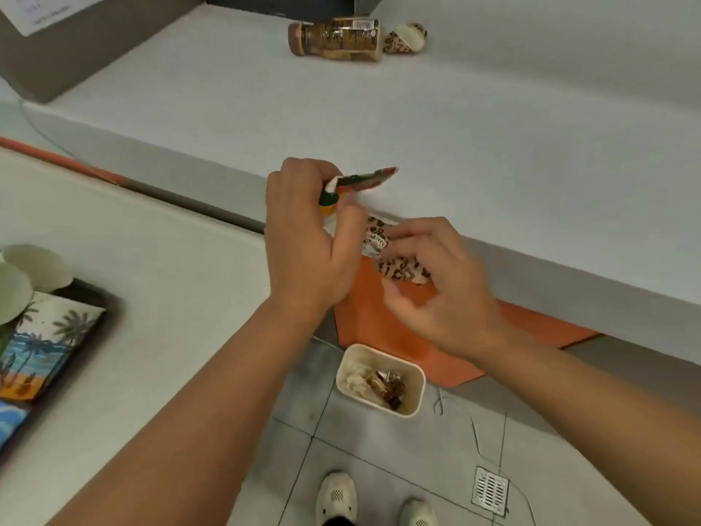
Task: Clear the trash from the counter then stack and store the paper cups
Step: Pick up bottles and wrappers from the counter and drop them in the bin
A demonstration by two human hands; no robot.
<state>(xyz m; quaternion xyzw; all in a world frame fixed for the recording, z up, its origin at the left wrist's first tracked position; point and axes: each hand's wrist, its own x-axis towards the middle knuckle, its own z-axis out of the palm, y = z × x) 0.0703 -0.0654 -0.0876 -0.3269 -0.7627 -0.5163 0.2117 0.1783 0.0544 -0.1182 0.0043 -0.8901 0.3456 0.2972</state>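
My left hand [307,244] is closed on a red, green and white wrapper [364,180] at the front edge of the white counter [455,127]. My right hand [440,286] holds leopard-print paper cups [394,256] lying on their side, just past the counter's edge and touching my left hand. Another leopard-print cup [406,39] lies tipped over at the back of the counter. On the floor below my hands stands a small beige bin [380,379] with crumpled trash inside.
A brown bottle [335,39] lies on its side at the back beside the far cup. A grey box [57,51] sits at the far left. A lower counter [151,298] on the left carries a painted tray [45,347]. An orange panel [379,320] runs under the counter; my shoes [337,499] are on grey tiles.
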